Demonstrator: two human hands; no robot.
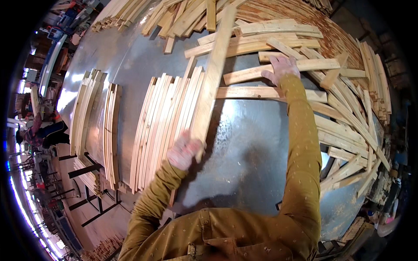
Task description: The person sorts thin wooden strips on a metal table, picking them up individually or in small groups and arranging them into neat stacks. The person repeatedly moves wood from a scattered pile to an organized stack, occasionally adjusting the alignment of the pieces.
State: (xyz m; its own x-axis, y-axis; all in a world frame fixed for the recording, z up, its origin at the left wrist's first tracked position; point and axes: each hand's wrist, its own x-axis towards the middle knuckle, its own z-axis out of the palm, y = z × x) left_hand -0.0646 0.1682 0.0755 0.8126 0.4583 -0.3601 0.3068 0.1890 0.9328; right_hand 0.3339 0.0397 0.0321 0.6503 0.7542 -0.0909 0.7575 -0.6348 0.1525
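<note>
My left hand [185, 150] is closed round the lower end of a long pale wooden board [215, 74]. This board slants up and away, slightly blurred, over the right side of a row of narrow boards [161, 126] lying side by side. Farther off to the right, my right hand [283, 69] reaches across another wooden board [246, 76], fingers over its far edge and thumb on the near side. That board lies crosswise on a loose pile of boards [348, 113]. Below it, one more board [252, 92] lies on the metal tabletop [244, 143].
Two smaller board stacks stand at the table's left, one of them a curved-looking bundle [112, 130]. More boards [187, 17] lie at the far edge, near a worn plywood sheet [278, 11]. A person [39, 132] stands at the far left, beyond a black metal frame [93, 202].
</note>
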